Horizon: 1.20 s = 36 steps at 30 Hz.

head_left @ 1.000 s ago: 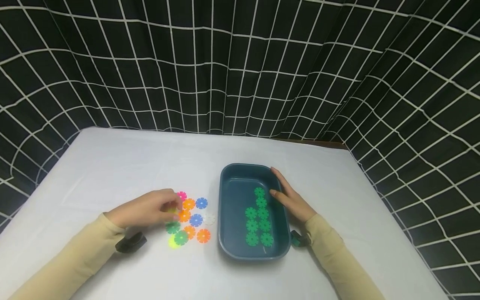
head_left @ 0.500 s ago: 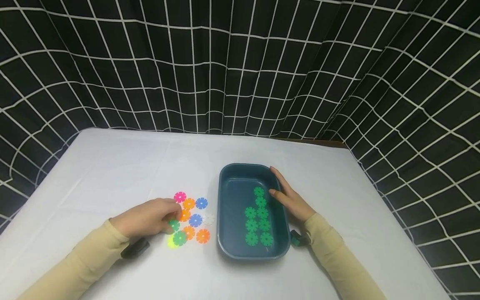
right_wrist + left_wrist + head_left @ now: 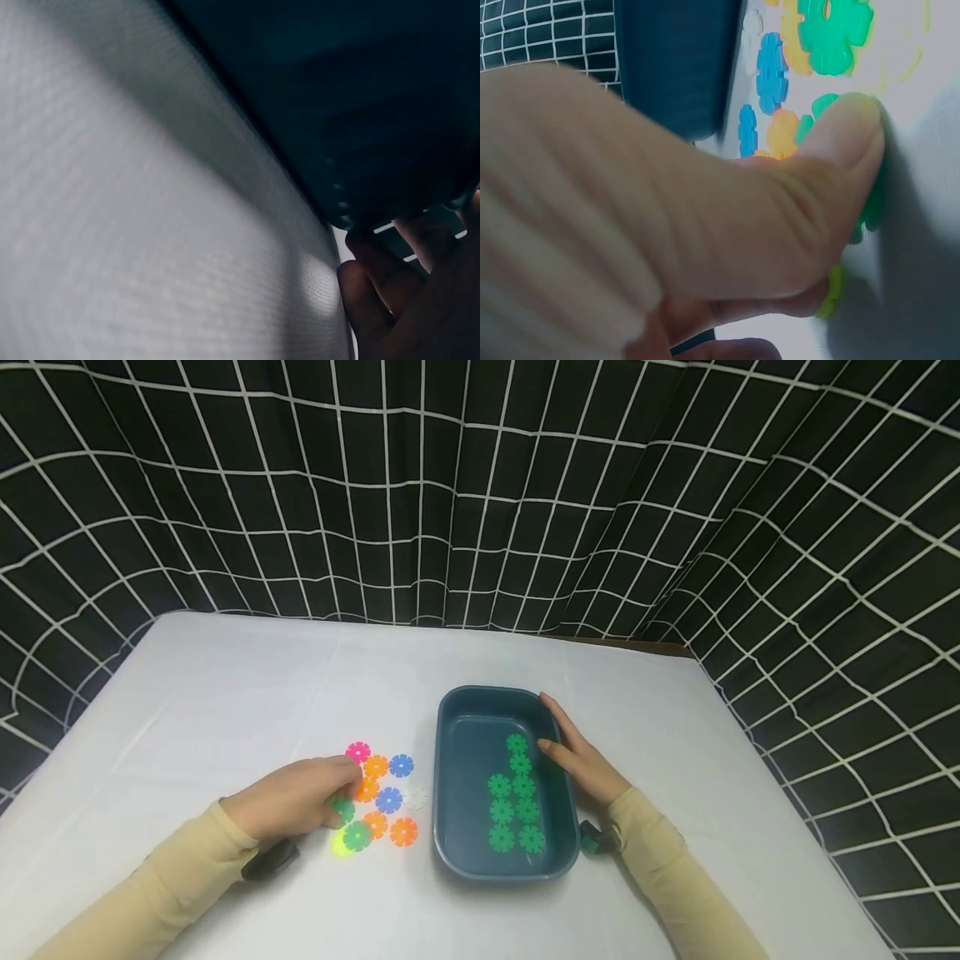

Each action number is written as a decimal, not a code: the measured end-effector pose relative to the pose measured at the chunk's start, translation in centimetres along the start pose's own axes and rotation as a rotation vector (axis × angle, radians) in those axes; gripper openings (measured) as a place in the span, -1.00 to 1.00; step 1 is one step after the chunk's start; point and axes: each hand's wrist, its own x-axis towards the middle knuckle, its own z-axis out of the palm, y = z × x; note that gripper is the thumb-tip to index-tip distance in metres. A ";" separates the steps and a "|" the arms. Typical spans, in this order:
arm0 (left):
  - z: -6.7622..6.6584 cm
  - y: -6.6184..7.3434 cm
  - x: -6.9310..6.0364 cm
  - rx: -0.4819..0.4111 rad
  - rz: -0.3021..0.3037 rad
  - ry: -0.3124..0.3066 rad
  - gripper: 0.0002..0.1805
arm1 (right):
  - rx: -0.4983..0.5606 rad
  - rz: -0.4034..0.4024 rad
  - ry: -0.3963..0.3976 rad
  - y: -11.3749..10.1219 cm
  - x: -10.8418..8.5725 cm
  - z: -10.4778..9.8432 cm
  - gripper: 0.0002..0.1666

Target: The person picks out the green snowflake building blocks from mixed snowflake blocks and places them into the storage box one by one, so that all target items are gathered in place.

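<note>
My left hand [image 3: 296, 797] is low over a loose group of flat, notched snowflake discs on the white table. Its thumb lies across a green snowflake disc [image 3: 343, 810], with the fingers curled at the disc's other side. In the left wrist view the thumb [image 3: 847, 131] covers the middle of that disc, and a yellow disc [image 3: 832, 292] shows by the index finger. My right hand [image 3: 588, 766] grips the right wall of a dark blue tray [image 3: 457, 866], thumb over the rim. Several green discs [image 3: 501, 812] lie inside the tray, towards its right side.
Pink [image 3: 357, 752], orange [image 3: 403, 832], blue [image 3: 389, 800] and white [image 3: 417, 798] discs lie between my left hand and the tray. Another green disc [image 3: 357, 836] overlaps a yellow one. A black curtain [image 3: 420, 485] with white grid lines stands behind the table.
My left hand has come down and slightly nearer, its thumb reaching the green disc, which has shifted a little. The right hand and tray stay as they were.
</note>
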 end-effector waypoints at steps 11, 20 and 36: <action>-1.1 0.4 0.3 -0.097 0.183 0.098 -0.77 | -0.011 -0.009 0.002 0.0 -0.1 -0.3 -0.25; -5.0 4.0 5.5 -0.424 0.172 0.281 -0.79 | 0.005 -0.011 0.000 0.2 0.1 -0.1 -0.25; -8.6 8.4 17.4 -0.388 0.108 0.046 -0.80 | 0.017 -0.011 0.007 -0.1 0.1 0.1 -0.23</action>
